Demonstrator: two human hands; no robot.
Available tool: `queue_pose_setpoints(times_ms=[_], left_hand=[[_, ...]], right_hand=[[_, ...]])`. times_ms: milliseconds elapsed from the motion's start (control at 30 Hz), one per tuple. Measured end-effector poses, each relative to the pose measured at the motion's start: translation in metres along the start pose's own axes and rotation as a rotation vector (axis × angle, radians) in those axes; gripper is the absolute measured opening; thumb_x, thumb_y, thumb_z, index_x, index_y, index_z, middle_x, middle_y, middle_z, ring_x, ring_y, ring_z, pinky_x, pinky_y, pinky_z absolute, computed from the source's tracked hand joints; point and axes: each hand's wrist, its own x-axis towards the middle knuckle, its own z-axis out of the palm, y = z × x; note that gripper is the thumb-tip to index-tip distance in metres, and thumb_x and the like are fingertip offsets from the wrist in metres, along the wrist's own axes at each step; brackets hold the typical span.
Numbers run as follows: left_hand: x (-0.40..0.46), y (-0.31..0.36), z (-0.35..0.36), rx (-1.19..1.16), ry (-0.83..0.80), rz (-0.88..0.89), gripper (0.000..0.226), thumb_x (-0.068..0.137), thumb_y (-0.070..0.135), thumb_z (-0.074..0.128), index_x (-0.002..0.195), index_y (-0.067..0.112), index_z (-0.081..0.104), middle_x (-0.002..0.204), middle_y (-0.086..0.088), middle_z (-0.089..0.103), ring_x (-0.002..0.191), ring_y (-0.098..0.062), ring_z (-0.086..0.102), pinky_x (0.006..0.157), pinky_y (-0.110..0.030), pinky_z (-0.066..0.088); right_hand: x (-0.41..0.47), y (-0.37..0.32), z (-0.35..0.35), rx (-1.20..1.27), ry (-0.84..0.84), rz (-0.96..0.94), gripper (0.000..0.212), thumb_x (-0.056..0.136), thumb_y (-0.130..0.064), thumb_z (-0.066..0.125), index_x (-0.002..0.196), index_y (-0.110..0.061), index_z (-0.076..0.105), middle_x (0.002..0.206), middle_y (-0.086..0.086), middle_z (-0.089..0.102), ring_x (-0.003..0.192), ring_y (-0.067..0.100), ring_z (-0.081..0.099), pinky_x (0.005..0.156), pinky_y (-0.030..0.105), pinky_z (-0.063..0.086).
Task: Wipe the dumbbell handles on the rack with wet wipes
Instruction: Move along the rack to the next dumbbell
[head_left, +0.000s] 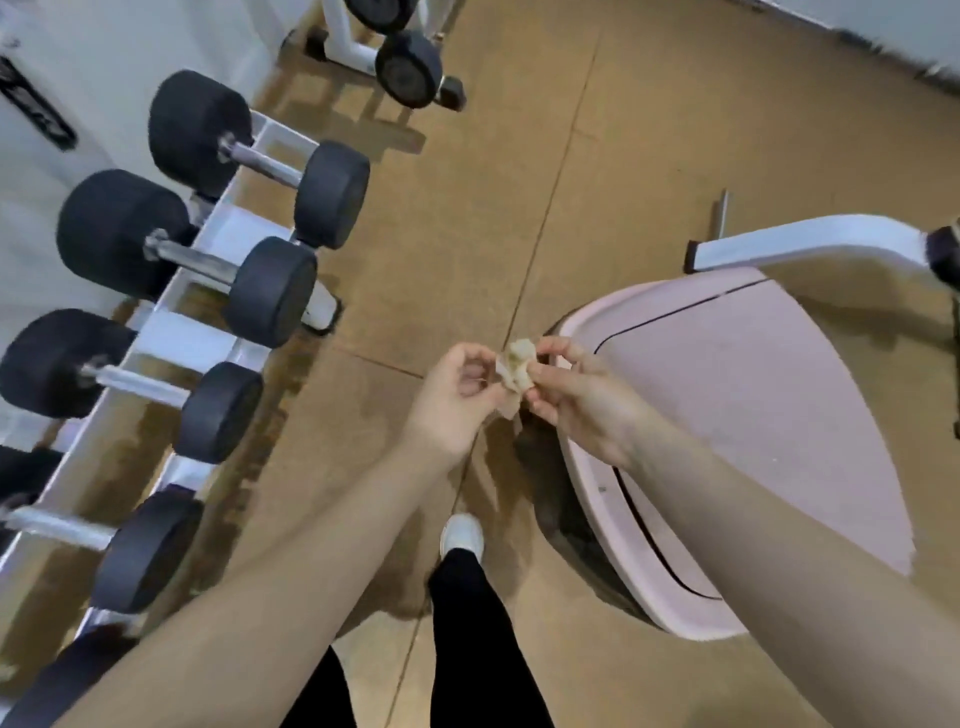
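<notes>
A small crumpled wet wipe (515, 370) is held in front of me over the floor. My left hand (453, 400) pinches its left side with curled fingers, and my right hand (576, 397) pinches its right side. To the left stands a white rack (184, 340) with several black dumbbells. Their metal handles (195, 262) point toward me, another handle (140, 384) lies lower on the rack. Both hands are well to the right of the rack and touch no dumbbell.
A pale pink padded bench (753, 415) with a white frame (810, 247) stands close on the right. Another white stand with black weights (408, 67) is at the back. My leg and white shoe (461, 535) are below on the brown floor.
</notes>
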Motion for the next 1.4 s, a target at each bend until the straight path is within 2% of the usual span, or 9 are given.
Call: queue_pose_setpoints(times_ms=[233,400,567,700,867,1000,1100,1200,1400], left_hand=[[0.008,-0.014,0.084,-0.007,-0.131,-0.117,0.024,0.087,-0.001,0.057,0.089,0.022,0.053,0.086,-0.004,0.060,0.075,-0.015,0.061,0.060,-0.022,0.051],[0.021,-0.038,0.121,0.160,-0.136,-0.223,0.023,0.085,-0.006,0.053,0.080,0.017,0.058,0.089,-0.007,0.059,0.076,-0.020,0.058,0.062,-0.027,0.052],[0.035,-0.054,0.151,0.210,-0.134,-0.292,0.011,0.086,0.012,0.062,0.081,0.021,0.064,0.084,-0.001,0.061,0.086,-0.021,0.061,0.086,-0.041,0.054],[0.044,-0.062,0.178,0.306,-0.168,-0.298,0.010,0.087,0.022,0.060,0.093,0.020,0.066,0.089,0.000,0.063,0.088,-0.020,0.060,0.082,-0.035,0.050],[0.050,-0.065,0.211,0.159,-0.380,-0.490,0.023,0.090,0.005,0.050,0.103,0.023,0.059,0.091,0.008,0.058,0.088,-0.011,0.055,0.085,-0.027,0.046],[0.056,-0.062,0.221,0.473,-0.533,-0.375,0.019,0.093,0.011,0.048,0.108,0.020,0.057,0.097,0.008,0.050,0.099,-0.012,0.046,0.076,-0.021,0.035],[0.059,-0.063,0.214,0.532,-0.458,-0.302,0.034,0.095,0.013,0.046,0.128,0.009,0.054,0.107,0.001,0.057,0.095,-0.012,0.055,0.071,-0.014,0.043],[0.060,-0.059,0.195,0.505,-0.341,-0.275,0.024,0.094,0.018,0.046,0.113,0.018,0.062,0.087,0.003,0.062,0.073,-0.009,0.059,0.077,-0.027,0.050],[0.053,-0.044,0.137,0.514,-0.256,-0.298,0.017,0.092,0.015,0.049,0.104,0.017,0.061,0.092,-0.002,0.065,0.076,-0.012,0.060,0.074,-0.027,0.051]], right_hand=[[-0.025,0.012,-0.084,-0.259,0.182,-0.036,0.015,0.087,0.006,0.056,0.101,0.004,0.062,0.085,0.011,0.063,0.064,0.007,0.064,0.067,0.014,0.055],[-0.036,0.027,-0.144,-1.275,0.459,-0.197,0.021,0.093,-0.016,0.051,0.105,-0.009,0.067,0.106,0.005,0.063,0.094,0.021,0.060,0.070,0.020,0.040],[-0.059,0.029,-0.182,-1.658,0.502,0.045,0.041,0.094,-0.007,0.036,0.135,-0.010,0.035,0.158,-0.001,0.010,0.112,0.031,0.055,0.077,0.036,0.043],[-0.063,0.030,-0.197,-1.701,0.489,0.131,0.042,0.094,-0.008,0.033,0.136,-0.011,0.030,0.159,-0.006,-0.002,0.110,0.031,0.056,0.072,0.039,0.040],[-0.037,0.063,-0.233,-1.635,0.544,0.046,0.045,0.092,-0.027,0.049,0.130,-0.023,0.027,0.155,-0.018,-0.004,0.088,0.027,0.065,0.058,0.035,0.044],[-0.033,0.063,-0.245,-1.628,0.517,0.069,0.049,0.092,-0.013,0.042,0.138,-0.021,0.024,0.157,-0.014,-0.002,0.094,0.030,0.064,0.066,0.037,0.045],[-0.035,0.061,-0.242,-1.622,0.503,0.079,0.055,0.090,-0.007,0.040,0.141,-0.020,0.023,0.158,-0.012,0.000,0.098,0.034,0.062,0.072,0.039,0.046],[-0.034,0.061,-0.236,-1.623,0.451,0.049,0.057,0.089,-0.012,0.045,0.141,-0.020,0.022,0.157,-0.012,0.003,0.098,0.034,0.062,0.067,0.036,0.042],[-0.019,0.038,-0.210,-1.698,0.339,0.002,0.052,0.093,-0.022,0.047,0.140,-0.016,0.026,0.158,-0.006,0.007,0.111,0.030,0.057,0.075,0.036,0.045]])
